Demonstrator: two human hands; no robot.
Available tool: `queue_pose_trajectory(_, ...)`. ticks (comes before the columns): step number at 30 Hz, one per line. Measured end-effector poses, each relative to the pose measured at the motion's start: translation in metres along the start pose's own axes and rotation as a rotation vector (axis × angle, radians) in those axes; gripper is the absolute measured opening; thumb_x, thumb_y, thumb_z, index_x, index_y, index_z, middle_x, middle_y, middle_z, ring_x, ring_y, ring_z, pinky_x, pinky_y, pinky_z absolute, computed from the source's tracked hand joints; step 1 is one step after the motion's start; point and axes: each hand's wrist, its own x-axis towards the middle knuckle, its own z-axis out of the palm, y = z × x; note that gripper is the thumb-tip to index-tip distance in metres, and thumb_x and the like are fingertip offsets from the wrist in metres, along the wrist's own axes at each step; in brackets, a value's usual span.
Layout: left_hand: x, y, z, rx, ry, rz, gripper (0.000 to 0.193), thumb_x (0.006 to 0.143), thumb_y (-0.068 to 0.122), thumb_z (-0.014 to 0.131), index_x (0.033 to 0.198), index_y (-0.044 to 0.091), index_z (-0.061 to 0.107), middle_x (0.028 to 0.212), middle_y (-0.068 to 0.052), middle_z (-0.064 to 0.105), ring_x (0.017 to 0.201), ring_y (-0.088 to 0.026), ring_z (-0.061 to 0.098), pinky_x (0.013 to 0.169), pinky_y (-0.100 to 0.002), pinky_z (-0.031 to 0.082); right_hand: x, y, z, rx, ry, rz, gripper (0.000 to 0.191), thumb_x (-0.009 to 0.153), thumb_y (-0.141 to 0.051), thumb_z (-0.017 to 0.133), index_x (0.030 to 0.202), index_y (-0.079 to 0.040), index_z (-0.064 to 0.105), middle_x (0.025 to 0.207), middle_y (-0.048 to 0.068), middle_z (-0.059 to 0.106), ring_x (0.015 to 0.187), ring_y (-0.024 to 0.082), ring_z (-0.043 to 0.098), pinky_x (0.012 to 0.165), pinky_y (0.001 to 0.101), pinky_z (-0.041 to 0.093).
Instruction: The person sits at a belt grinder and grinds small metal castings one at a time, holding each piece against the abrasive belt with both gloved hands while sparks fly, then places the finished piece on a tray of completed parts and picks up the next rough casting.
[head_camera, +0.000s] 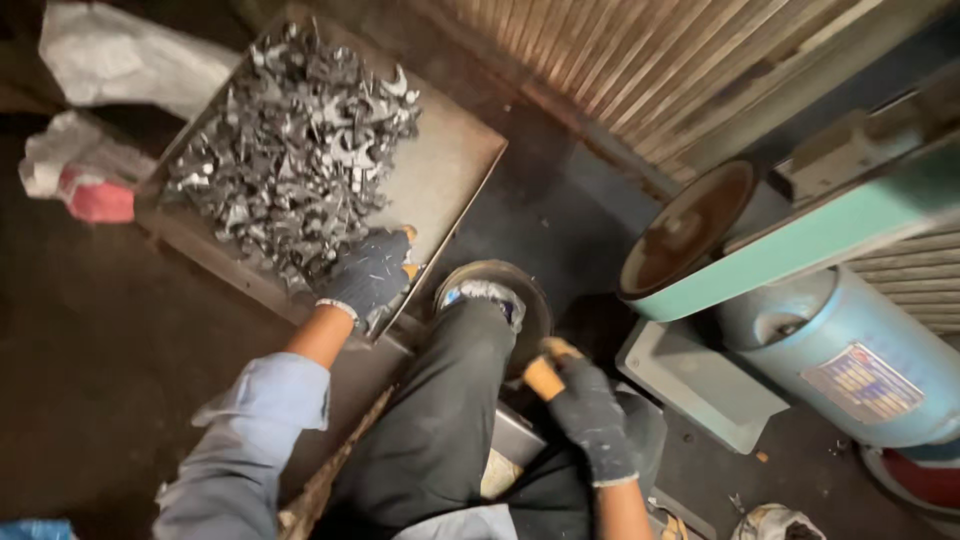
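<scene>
Metal pieces (290, 150): heaped in your tray (455, 165); probably heavy, stiff, sharp-edged, so a flat shank suited you best.
Left hand (372, 275): gloved, resting on the heap's near edge; grasp not visible.
Right hand (590, 410): closed around an orange-tipped handle (545, 375).

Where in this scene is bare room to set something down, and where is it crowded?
The tray is bare along its right side, between the metal parts and the rim. Dark floor lies open left of the left hand. It is crowded around the right hand, between the knee and the belt grinder.
</scene>
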Motion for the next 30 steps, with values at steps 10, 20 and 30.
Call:
queue_pose_trajectory(10, -0.039, 0.203, 0.024, -0.385, -0.015, 0.203, 0.033, 0.090, 0.033, 0.065, 0.118, 0.015, 0.069, 0.102, -0.019, 0.073, 0.090, -0.040, 0.070, 0.078, -0.051, 0.054, -0.011, 0.018, 0.010, 0.843, 0.121, -0.022, 0.049, 0.098, -0.030, 0.066, 0.135, 0.002, 0.062, 0.125, 0.011, 0.070, 0.113, 0.020, 0.066, 0.096, 0.0322, 0.053)
queue_pose_trajectory(20, -0.006, 0.273, 0.067, -0.529, -0.519, -0.056, 0.033, 0.096, 0.037, 0.061, 0.097, 0.004, 0.069, 0.082, -0.015, 0.074, 0.072, -0.026, 0.075, 0.065, -0.040, 0.055, 0.002, 0.089, -0.069, -0.020, 0.117, -0.374, 0.040, 0.100, -0.020, 0.061, 0.134, -0.001, 0.063, 0.117, 0.011, 0.072, 0.104, 0.022, 0.069, 0.091, 0.0342, 0.055)
queue_pose_trajectory(30, 0.008, 0.273, 0.166, -1.013, -0.147, 0.215, 0.032, 0.104, 0.027, 0.057, 0.121, 0.003, 0.069, 0.109, -0.019, 0.075, 0.099, -0.033, 0.070, 0.086, -0.040, 0.055, 0.066, 0.123, -0.035, 1.243, 0.247, -0.059, 0.031, 0.107, -0.033, 0.065, 0.118, -0.004, 0.067, 0.096, 0.007, 0.071, 0.076, 0.017, 0.064, 0.061, 0.0323, 0.053)
